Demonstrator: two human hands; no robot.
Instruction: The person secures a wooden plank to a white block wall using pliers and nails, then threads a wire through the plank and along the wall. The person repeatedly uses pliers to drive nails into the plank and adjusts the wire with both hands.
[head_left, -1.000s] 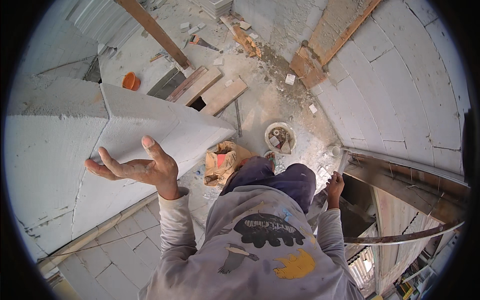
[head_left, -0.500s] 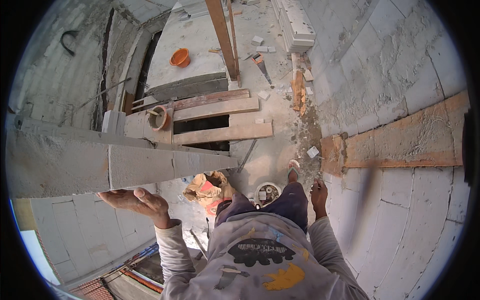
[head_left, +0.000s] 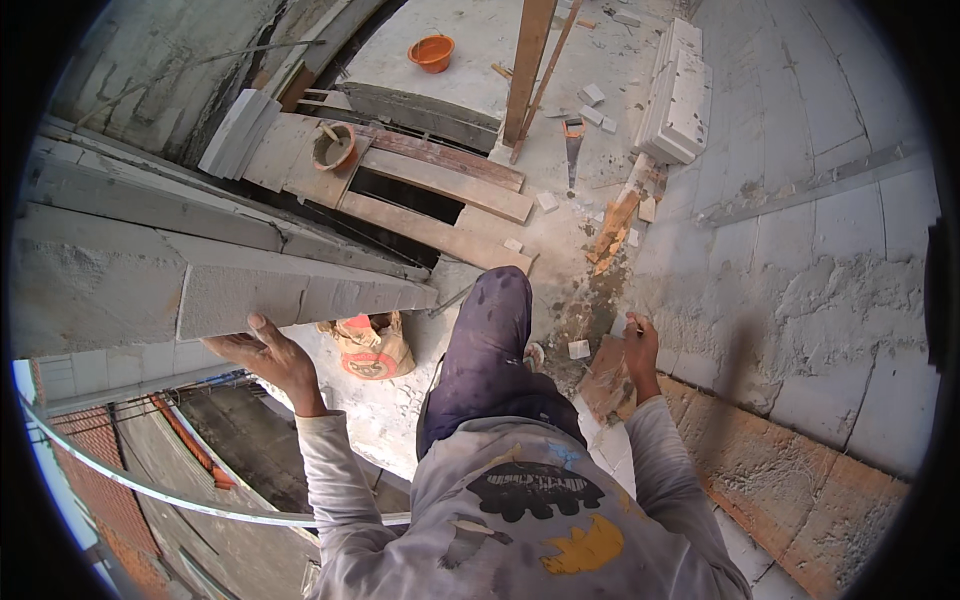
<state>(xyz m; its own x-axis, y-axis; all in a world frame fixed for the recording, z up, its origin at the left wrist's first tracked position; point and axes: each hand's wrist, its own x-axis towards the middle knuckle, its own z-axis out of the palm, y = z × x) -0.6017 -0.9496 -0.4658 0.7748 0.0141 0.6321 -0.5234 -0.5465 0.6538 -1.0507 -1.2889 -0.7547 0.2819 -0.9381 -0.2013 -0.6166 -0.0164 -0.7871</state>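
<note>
My left hand (head_left: pixel 272 362) is open, its thumb and fingers spread against the near edge of a pale block wall (head_left: pixel 240 298). Part of those fingers disappears behind the wall's edge. On the other side, my right hand (head_left: pixel 641 352) hangs with curled fingers beside an orange-brown board (head_left: pixel 607 380). Something pale shows at its fingertips, but I cannot make out what it is. One bent leg in stained purple trousers (head_left: pixel 485 340) rises between my arms. A torn paper sack (head_left: pixel 372 348) stands beyond my left hand.
Planks (head_left: pixel 445 185) bridge a dark floor opening. A mortar bucket (head_left: pixel 333 147) stands by them, an orange basin (head_left: pixel 431 53) farther off. A handsaw (head_left: pixel 573 150), block scraps (head_left: pixel 597 118) and stacked white blocks (head_left: pixel 672 95) lie ahead. A timber post (head_left: pixel 528 70) stands upright. Rooftops (head_left: pixel 110 485) appear below left.
My view has turned and shifted. One knee has come up, hiding most of the round bucket near my feet. My left hand stays at the wall; my right hand is raised slightly, fingers still curled.
</note>
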